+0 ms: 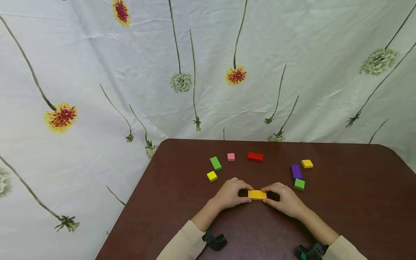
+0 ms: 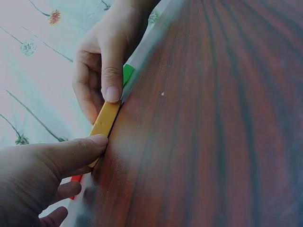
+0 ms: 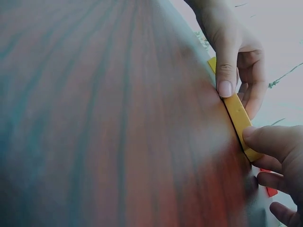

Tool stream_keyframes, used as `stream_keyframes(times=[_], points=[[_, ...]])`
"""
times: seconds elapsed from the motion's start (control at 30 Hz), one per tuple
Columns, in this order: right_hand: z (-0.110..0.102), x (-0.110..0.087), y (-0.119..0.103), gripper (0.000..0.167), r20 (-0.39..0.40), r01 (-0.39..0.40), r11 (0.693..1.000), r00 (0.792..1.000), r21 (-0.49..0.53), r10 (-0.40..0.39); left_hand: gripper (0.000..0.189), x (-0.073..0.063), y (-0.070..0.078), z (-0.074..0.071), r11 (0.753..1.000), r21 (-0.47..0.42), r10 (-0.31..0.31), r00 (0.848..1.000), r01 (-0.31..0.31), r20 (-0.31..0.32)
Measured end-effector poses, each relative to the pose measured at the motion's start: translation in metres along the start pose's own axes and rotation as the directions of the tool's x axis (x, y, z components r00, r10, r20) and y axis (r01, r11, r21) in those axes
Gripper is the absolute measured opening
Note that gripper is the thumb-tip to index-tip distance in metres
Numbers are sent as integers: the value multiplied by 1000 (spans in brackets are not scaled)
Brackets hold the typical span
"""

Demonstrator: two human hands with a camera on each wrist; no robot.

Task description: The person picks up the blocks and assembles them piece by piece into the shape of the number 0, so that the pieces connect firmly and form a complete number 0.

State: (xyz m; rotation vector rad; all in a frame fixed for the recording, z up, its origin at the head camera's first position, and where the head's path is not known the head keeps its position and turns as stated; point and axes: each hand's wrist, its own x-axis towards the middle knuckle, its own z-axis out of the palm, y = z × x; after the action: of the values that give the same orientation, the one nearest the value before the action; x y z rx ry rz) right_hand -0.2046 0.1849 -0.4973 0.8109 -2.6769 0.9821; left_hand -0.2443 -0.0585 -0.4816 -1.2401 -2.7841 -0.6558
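Observation:
A yellow-orange rectangular block (image 1: 257, 195) lies lengthwise between the two hands, on or very near the brown table. My left hand (image 1: 232, 194) pinches its left end between thumb and fingers. At the right end, my right hand (image 1: 284, 199) pinches it the same way. Both wrist views show the block close up: the left wrist view has the long yellow block (image 2: 106, 119) with a thumb on each end, and the right wrist view shows the same block (image 3: 240, 120) from the other side.
Beyond the left hand lie a yellow cube (image 1: 212, 176), a green block (image 1: 216, 163) and a pink cube (image 1: 231, 157). A red block (image 1: 255, 156) sits farther back. To the right are a purple block (image 1: 296, 171), a green cube (image 1: 299, 184) and a yellow block (image 1: 307, 164). A flowered cloth (image 1: 208, 104) hangs behind the table (image 1: 354, 187).

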Motion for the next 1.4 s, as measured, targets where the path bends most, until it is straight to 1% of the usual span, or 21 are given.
stream_keyframes(times=[0.13,0.3,0.53,0.73,0.93,1.13,1.4], points=[[-3,-3,1,32,-39,-14,1000,999,7,14,32,-1,0,0,1000,-4,-4,1000,4,-8],[-15,-8,6,33,-112,-49,999,993,-9,48,33,-1,-1,1,1000,-7,-7,1000,7,-12],[-42,-20,21,33,-216,-129,990,970,-57,113,32,-2,-2,1,1000,-19,-19,1000,18,-11],[-58,-32,38,33,-265,-182,980,952,-84,154,32,-2,-3,2,999,-28,-19,1000,19,-11],[-64,-38,47,35,-260,-218,973,947,-82,190,33,-3,-3,2,999,-32,-25,1000,25,-10],[-64,-41,51,36,-236,-249,964,946,-96,221,33,-3,-3,2,999,-31,-21,1000,21,-11],[-63,-44,53,37,-218,-291,952,939,-96,266,33,-3,-1,1,999,-38,-17,1000,17,-13]])
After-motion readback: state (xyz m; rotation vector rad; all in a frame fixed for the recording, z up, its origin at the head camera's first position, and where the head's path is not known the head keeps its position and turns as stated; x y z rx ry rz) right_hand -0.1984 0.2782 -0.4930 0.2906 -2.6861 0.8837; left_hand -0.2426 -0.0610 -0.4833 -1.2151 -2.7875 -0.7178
